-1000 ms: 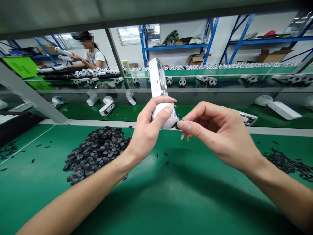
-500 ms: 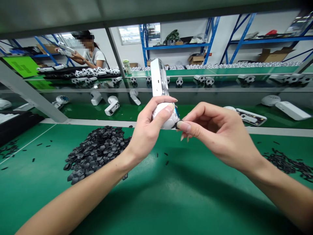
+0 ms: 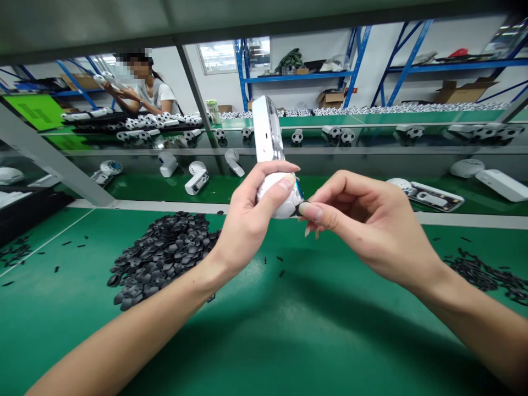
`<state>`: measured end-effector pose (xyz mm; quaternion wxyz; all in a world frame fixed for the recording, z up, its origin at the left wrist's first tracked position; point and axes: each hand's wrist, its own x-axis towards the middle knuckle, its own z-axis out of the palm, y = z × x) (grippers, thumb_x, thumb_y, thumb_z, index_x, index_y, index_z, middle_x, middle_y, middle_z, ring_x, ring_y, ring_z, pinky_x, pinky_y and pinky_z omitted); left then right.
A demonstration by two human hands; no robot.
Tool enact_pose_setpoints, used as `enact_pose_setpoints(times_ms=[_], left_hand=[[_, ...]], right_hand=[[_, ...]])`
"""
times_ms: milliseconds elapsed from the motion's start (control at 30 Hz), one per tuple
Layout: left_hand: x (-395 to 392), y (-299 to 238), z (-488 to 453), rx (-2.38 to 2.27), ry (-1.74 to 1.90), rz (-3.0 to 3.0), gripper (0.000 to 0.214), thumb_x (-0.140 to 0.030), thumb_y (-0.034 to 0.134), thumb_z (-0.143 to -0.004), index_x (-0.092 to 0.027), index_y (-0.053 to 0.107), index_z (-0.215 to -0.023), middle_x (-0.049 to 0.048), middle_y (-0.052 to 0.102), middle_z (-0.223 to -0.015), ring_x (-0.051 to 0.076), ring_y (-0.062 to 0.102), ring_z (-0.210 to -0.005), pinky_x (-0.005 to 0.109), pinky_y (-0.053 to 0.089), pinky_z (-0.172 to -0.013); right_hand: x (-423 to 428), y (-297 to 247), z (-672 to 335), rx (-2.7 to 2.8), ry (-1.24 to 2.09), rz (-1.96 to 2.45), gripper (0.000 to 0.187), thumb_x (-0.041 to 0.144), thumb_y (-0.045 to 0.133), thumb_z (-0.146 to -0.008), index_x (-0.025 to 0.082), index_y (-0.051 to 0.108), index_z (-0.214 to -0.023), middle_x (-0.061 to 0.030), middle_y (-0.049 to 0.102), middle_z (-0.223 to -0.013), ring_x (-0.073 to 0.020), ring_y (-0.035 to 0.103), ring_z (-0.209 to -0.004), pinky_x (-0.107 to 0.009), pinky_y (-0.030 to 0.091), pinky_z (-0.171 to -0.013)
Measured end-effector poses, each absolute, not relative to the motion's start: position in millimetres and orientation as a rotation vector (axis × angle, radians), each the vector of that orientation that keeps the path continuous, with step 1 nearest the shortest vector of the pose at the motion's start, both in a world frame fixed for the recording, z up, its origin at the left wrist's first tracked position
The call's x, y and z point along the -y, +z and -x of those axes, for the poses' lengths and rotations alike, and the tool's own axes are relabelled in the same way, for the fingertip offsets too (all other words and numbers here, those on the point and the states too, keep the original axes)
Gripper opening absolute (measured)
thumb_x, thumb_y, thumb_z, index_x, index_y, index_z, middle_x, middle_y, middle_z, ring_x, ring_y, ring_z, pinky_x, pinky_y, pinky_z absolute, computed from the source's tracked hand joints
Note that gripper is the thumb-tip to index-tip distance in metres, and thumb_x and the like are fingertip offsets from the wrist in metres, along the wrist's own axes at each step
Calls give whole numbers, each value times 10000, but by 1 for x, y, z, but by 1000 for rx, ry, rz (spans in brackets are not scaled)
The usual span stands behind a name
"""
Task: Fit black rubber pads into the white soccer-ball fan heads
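My left hand (image 3: 251, 214) is wrapped round the ball-shaped end of a white plastic device (image 3: 267, 129), whose long rectangular body points up and away. Something blue shows at the right side of the ball. My right hand (image 3: 358, 220) pinches a small black piece (image 3: 303, 204) between thumb and fingertips, against the ball's lower right edge. Fingers hide most of that piece, so I cannot tell whether it is seated. Left of my hands, on the green table (image 3: 264, 335), lies a heap of black five-sided pieces (image 3: 165, 258).
Small black strips (image 3: 487, 275) lie in a pile at the right. Beyond the table's pale edge, a green conveyor (image 3: 223, 190) carries white devices (image 3: 198, 179); farther back are football-patterned ones (image 3: 297, 136). A metal post (image 3: 53, 154) slants at left. A co-worker (image 3: 154, 93) holds white parts across the line.
Both my hands keep nearly the same grip and place. Devices on the near conveyor have shifted right, while the football-patterned ones behind have shifted slightly left. The co-worker's hands are slightly lower.
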<state>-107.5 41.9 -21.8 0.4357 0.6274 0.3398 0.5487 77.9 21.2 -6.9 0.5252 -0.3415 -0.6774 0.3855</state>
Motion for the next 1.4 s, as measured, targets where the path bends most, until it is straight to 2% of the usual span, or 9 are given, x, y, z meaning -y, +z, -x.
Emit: enact_pose_setpoints(times_ms=[400, 1000, 1133, 1233, 1400], left_hand=[[-42, -20, 109, -851, 1383, -1546, 231, -399, 658, -1020, -246, 709, -1185, 39, 690, -1017, 185, 613, -838, 278, 518, -725], [-42, -22, 107, -816, 1379, -1516, 181, -344, 662, -1023, -232, 715, -1154, 26, 665, -991, 160, 585, -803, 259, 507, -699], [-44, -22, 108, -795, 1445, -1490, 222, -404, 599, -1078, -233, 737, -1113, 34, 635, -981, 158, 556, -797, 242, 492, -664], [-44, -24, 109, -796, 1457, -1489, 286, -452, 553, -1108, -243, 749, -1105, 45, 640, -1054, 161, 545, -817, 239, 486, -655], [-41, -28, 108, -818, 1424, -1560, 304, -450, 511, -1136, -270, 756, -1116, 28, 650, -1070, 156, 534, -830, 248, 454, -674]], right_hand=[[-20, -7, -78, 1611, 952, 806, 325, 443, 961, -825, 217, 731, -785, 3, 746, -715, -153, 708, -636, -254, 595, -619], [-21, -8, -78, 1596, 909, 753, 256, 316, 951, -854, 194, 733, -798, 37, 750, -717, -98, 714, -632, -173, 585, -609], [-24, -7, -80, 1566, 859, 765, 250, 295, 959, -842, 194, 735, -794, 37, 748, -706, -97, 712, -618, -168, 590, -601], [-28, -8, -80, 1541, 877, 770, 238, 264, 952, -845, 191, 734, -786, 35, 751, -691, -95, 715, -611, -155, 589, -594], [-30, -13, -76, 1537, 837, 775, 181, 233, 876, -900, 191, 735, -795, 35, 743, -689, -87, 705, -612, -147, 574, -595]])
